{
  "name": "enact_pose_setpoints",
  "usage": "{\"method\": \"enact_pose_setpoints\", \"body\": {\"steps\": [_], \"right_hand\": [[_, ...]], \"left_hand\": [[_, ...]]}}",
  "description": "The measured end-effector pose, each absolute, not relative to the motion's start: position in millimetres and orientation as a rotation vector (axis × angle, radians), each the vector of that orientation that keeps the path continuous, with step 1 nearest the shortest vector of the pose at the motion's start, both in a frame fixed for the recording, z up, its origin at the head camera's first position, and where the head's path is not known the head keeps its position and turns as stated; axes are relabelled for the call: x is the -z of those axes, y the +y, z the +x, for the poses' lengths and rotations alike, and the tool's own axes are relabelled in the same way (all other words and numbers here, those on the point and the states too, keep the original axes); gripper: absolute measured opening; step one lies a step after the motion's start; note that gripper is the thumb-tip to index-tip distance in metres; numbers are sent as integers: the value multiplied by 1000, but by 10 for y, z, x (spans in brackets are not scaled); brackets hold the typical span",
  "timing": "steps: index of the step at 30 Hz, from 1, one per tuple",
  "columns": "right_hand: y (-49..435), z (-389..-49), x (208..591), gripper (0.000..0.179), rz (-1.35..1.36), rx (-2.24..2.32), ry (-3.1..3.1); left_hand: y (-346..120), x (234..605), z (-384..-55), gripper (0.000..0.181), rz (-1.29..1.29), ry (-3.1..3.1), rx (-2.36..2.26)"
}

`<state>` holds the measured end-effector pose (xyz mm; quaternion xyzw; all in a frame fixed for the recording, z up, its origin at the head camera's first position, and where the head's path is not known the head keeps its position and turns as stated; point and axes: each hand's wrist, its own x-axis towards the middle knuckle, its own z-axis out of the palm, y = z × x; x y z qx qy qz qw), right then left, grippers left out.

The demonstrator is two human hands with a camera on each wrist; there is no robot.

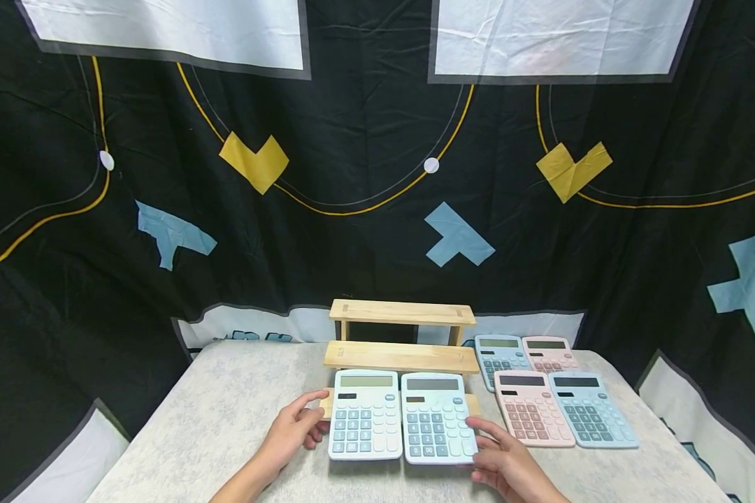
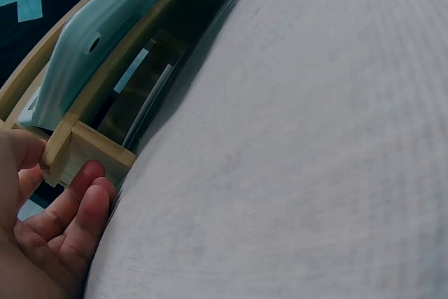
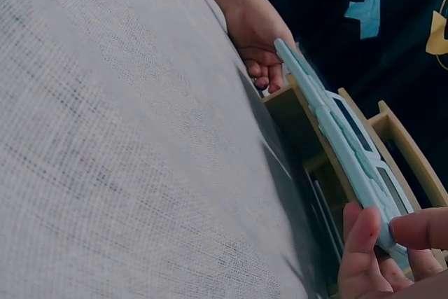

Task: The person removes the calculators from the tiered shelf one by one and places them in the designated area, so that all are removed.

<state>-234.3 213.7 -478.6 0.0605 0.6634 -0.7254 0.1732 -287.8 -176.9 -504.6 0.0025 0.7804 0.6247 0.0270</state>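
Note:
Two pale blue calculators lean side by side on the lowest step of a stepped wooden stand (image 1: 409, 357). The left calculator (image 1: 365, 415) stands a small gap apart from the right calculator (image 1: 439, 419). At the stand's left end, my left hand (image 1: 291, 431) grips the lowest step's end, with fingers against its wooden support (image 2: 98, 150) in the left wrist view. My right hand (image 1: 507, 457) pinches the right calculator's lower right edge between thumb and fingers. In the right wrist view, both calculators are seen edge-on, and the left hand (image 3: 257, 36) shows beyond them.
Right of the stand, a pink calculator (image 1: 535, 409) and a blue calculator (image 1: 593, 410) lie in front of another blue calculator (image 1: 502, 356) and another pink calculator (image 1: 550, 353). A pale cloth covers the table (image 1: 207, 412). Behind hangs a black patterned curtain (image 1: 365, 265).

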Motion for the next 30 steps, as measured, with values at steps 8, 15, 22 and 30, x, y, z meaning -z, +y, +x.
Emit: {"method": "enact_pose_setpoints", "body": {"steps": [8, 15, 22, 30], "right_hand": [[2181, -2326, 4768, 76, 207, 2033, 1865], [2230, -2287, 4743, 77, 218, 2020, 1836], [2320, -2229, 4728, 78, 205, 2023, 1835], [2442, -2172, 4693, 77, 203, 2011, 1844]], "left_hand": [[-1770, 5043, -2868, 44, 19, 2410, -1938], [-1767, 5051, -2877, 43, 6, 2422, -1933], [-1758, 5042, -2876, 44, 11, 2414, -1930], [-1772, 5052, -2886, 43, -11, 2418, -1918]]}}
